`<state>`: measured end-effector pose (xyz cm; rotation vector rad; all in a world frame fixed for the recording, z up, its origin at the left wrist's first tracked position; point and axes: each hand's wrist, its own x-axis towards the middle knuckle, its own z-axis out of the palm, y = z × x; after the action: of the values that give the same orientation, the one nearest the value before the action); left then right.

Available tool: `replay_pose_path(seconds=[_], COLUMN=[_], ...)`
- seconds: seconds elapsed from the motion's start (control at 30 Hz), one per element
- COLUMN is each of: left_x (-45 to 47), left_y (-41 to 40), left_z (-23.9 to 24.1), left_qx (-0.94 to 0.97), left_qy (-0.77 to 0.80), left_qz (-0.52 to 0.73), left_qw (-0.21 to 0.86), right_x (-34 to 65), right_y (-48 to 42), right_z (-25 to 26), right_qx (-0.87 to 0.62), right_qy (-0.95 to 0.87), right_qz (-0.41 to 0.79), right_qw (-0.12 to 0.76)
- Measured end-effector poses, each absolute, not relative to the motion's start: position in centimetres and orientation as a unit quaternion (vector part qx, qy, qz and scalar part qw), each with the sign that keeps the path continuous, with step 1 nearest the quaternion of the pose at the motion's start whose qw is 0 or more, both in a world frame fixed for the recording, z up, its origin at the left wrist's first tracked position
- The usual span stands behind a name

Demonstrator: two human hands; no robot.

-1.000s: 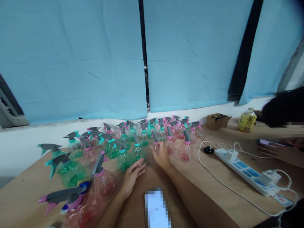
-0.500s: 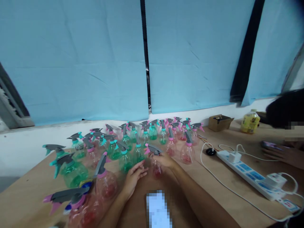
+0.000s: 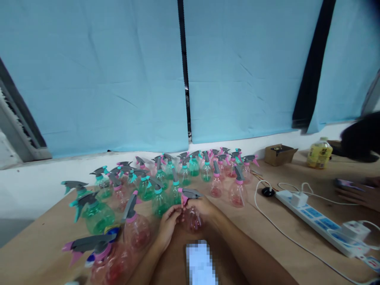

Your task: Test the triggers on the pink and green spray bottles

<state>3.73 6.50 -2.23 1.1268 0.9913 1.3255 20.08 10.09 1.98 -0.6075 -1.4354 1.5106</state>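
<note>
Right hand was closed around the upper part of a pink spray bottle, held roughly upright between the lit phone and the green spray bottles. Left hand was just beside it, fingers curled near the pink trigger; whether they gripped anything could not be told.

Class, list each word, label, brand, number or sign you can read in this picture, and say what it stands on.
No text can be read with certainty.
Yellow bottle: dark marks on its front, too blurred to read.
Power strip: any lettering too small to read.
Tag by the strip's end: reddish marks, too small to read.
Phone: screen pixelated, unreadable.
Spray bottles: no lettering visible.
</note>
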Motion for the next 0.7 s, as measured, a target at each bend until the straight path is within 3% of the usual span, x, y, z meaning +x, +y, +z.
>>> replay_pose_path(seconds=[0.7], left_x=[3.5], left_y=[6.42], left_z=[-2.29], left_qx=[0.473], left_qy=[0.434], left_qz=[0.554], left_qw=[0.531], right_x=[20.26], right_y=[9.93], right_z=[2.9], right_qx=[-0.234], right_qy=[-0.625], right_qz=[0.57], right_qw=[0.478])
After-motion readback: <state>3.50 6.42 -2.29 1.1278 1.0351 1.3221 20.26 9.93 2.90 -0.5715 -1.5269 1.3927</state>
